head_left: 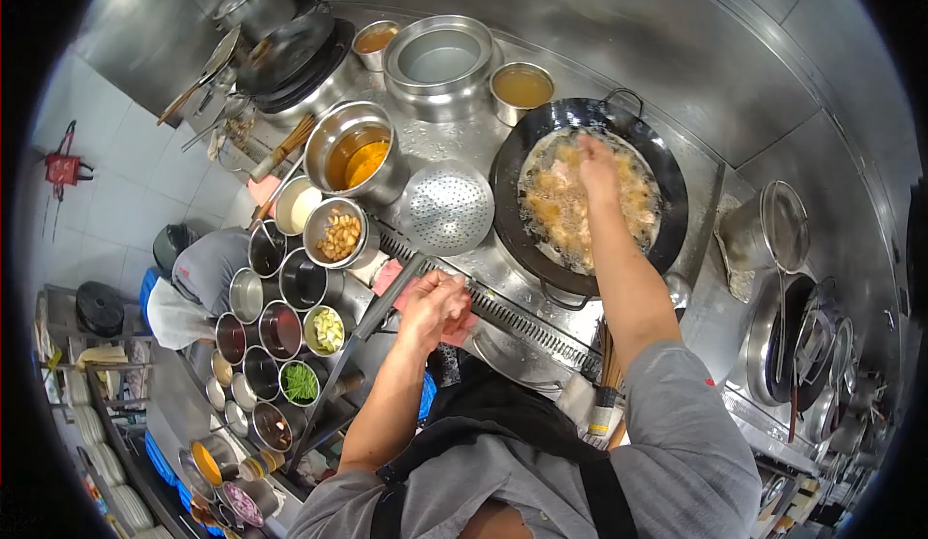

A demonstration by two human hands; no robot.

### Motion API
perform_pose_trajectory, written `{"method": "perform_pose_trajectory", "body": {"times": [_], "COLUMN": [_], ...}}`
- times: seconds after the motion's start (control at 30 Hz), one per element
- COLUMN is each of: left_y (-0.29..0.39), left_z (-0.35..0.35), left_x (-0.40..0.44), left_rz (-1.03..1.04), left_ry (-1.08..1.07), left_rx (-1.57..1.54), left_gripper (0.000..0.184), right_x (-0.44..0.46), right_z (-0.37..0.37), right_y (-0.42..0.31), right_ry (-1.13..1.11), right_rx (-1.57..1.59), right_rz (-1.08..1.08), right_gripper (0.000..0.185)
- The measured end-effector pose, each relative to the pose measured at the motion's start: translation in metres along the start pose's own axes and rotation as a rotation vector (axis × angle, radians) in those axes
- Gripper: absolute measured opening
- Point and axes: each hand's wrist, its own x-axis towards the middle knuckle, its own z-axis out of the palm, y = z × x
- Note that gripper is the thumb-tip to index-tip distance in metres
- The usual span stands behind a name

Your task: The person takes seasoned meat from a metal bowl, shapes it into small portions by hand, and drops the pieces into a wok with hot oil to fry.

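My right hand (597, 166) reaches over the black wok (515, 233), its fingers pointing down above the oil, blurred and partly hidden. Golden and pale pieces of food (556, 191) fry in the bubbling oil around it. My left hand (437, 309) is closed, fingers curled, over the stove's front edge; whatever it holds, if anything, is hidden. Just beneath it lies a pink cloth (462, 324). Left of the wok rests a round perforated skimmer (448, 207).
Behind stand a large steel pot (438, 100) and a bowl of yellowish liquid (522, 87). Leftward are a pot of oil (353, 143), a bowl of browned pieces (338, 234) and several ingredient containers (302, 382). A strainer (784, 225) is at right; another person (208, 273) is at left.
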Motion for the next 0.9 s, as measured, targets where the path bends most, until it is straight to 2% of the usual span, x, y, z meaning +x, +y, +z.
{"method": "perform_pose_trajectory", "body": {"times": [0.03, 0.07, 0.13, 0.2, 0.27, 0.3, 0.37, 0.4, 0.43, 0.5, 0.53, 0.57, 0.6, 0.63, 0.73, 0.77, 0.83, 0.9], "left_y": [0.000, 0.000, 0.002, 0.006, -0.003, -0.005, -0.009, -0.005, 0.002, 0.002, 0.005, 0.010, 0.014, 0.018, 0.027, 0.027, 0.017, 0.010], "left_z": [-0.001, -0.001, -0.002, -0.002, 0.003, 0.012, 0.032, 0.045, 0.065, 0.078, 0.082, 0.085, 0.086, 0.085, 0.069, 0.057, 0.023, -0.005], "left_x": [-0.001, -0.002, 0.000, 0.004, 0.016, 0.019, 0.023, 0.016, 0.002, -0.001, -0.003, -0.005, -0.007, -0.009, -0.012, -0.009, 0.004, 0.012], "left_rz": [0.004, 0.023, 0.061, 0.087, 0.200, 0.197, 0.241, 0.448, 0.496, 0.836, 0.839, 0.940, 1.039, 1.040, 0.805, 0.808, 0.573, 0.393], "left_ry": [0.006, -0.024, -0.095, -0.148, -0.209, -0.221, -0.301, -0.360, -0.339, -0.530, -0.543, -0.537, -0.528, -0.537, -0.350, -0.352, -0.221, -0.146], "left_rx": [-0.003, 0.017, 0.056, 0.152, 0.289, 0.287, 0.429, 0.707, 0.881, 1.057, 1.057, 1.130, 1.202, 1.202, 0.996, 0.997, 0.902, 0.828], "left_gripper": [0.017, 0.010, 0.021, 0.025, 0.035, 0.035, 0.037, 0.038, 0.037, 0.037, 0.037, 0.037, 0.037, 0.037, 0.036, 0.036, 0.034, 0.030], "right_x": [-0.004, -0.008, -0.023, -0.068, -0.119, -0.142, -0.177, -0.190, -0.199, -0.209, -0.211, -0.208, -0.204, -0.200, -0.175, -0.161, -0.121, -0.077], "right_z": [-0.005, -0.008, -0.023, -0.043, -0.051, -0.040, -0.028, -0.023, -0.020, -0.027, -0.031, -0.033, -0.035, -0.040, -0.059, -0.068, -0.084, -0.101], "right_y": [-0.011, -0.013, -0.018, -0.031, -0.036, -0.027, -0.025, -0.026, -0.029, -0.040, -0.043, -0.034, -0.017, -0.011, 0.009, 0.017, 0.050, 0.059], "right_ry": [0.067, 0.066, 0.063, -0.077, -0.277, -0.313, -0.397, -0.376, -0.353, -0.246, -0.153, -0.142, -0.189, -0.235, -0.056, -0.013, 0.061, 0.105], "right_rx": [0.185, 0.185, 0.494, 0.574, 0.599, 0.720, 0.769, 0.935, 1.102, 1.214, 1.322, 1.326, 1.221, 1.115, 0.984, 0.914, 0.708, 0.362], "right_rz": [0.042, 0.038, 0.060, 0.117, 0.176, 0.224, 0.307, 0.407, 0.506, 0.588, 0.669, 0.665, 0.628, 0.593, 0.508, 0.477, 0.340, 0.311], "right_gripper": [0.030, 0.030, 0.026, 0.023, 0.022, 0.026, 0.037, 0.039, 0.042, 0.041, 0.040, 0.040, 0.036, 0.033, 0.030, 0.030, 0.032, 0.038]}}
